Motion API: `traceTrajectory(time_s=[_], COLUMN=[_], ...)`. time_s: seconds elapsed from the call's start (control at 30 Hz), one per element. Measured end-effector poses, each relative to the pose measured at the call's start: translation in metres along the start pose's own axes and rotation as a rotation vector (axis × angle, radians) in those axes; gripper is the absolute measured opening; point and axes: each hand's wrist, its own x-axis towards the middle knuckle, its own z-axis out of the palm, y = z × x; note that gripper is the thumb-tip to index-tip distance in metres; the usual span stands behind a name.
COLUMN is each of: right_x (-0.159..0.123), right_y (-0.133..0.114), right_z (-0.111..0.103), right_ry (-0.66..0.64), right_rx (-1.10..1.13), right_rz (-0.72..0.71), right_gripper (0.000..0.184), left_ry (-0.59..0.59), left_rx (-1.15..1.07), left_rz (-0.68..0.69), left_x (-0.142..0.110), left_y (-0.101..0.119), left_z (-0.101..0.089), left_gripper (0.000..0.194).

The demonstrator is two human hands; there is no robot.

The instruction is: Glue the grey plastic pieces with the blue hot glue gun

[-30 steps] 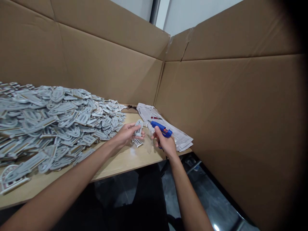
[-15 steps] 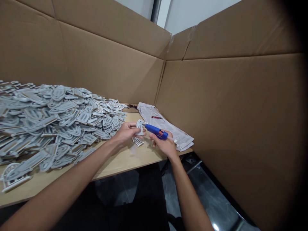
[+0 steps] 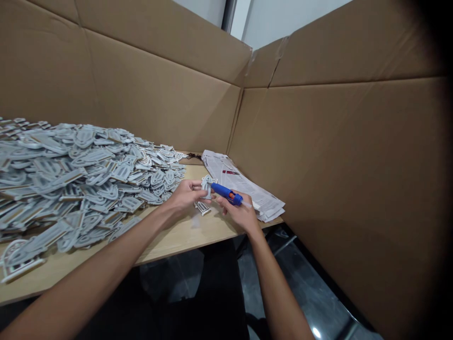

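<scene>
My left hand (image 3: 184,197) pinches a small grey arch-shaped cutout piece (image 3: 206,184) above the wooden table (image 3: 184,236). My right hand (image 3: 239,212) is wrapped round a blue glue gun (image 3: 226,192) with an orange trigger. The gun's nozzle points left and touches the held piece. A second small grey piece (image 3: 202,207) lies flat on the table just below my hands.
A large heap of grey cutout pieces (image 3: 71,174) covers the left of the table. Folded newspaper (image 3: 247,189) lies at the right end. Tall cardboard walls (image 3: 318,156) close in the back and right. The table's front edge drops to a dark floor (image 3: 283,274).
The glue gun has swung left and down until its nozzle meets the piece in my left hand. My left hand has stayed almost still.
</scene>
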Motion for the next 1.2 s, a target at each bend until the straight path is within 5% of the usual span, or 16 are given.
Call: traceTrajectory(time_s=[0.8, 1.2], right_x=[0.0, -0.001], right_y=[0.0, -0.003], right_z=[-0.006, -0.004], right_ry=[0.015, 0.0], right_rx=[-0.242, -0.289], right_rz=[-0.094, -0.12], right_gripper=[0.047, 0.043], left_ry=[-0.043, -0.032], left_rx=[0.125, 0.136], left_rz=[0.118, 0.117], left_x=[0.008, 0.003], left_y=[-0.02, -0.01], left_z=[-0.009, -0.005], left_gripper=[0.036, 0.036])
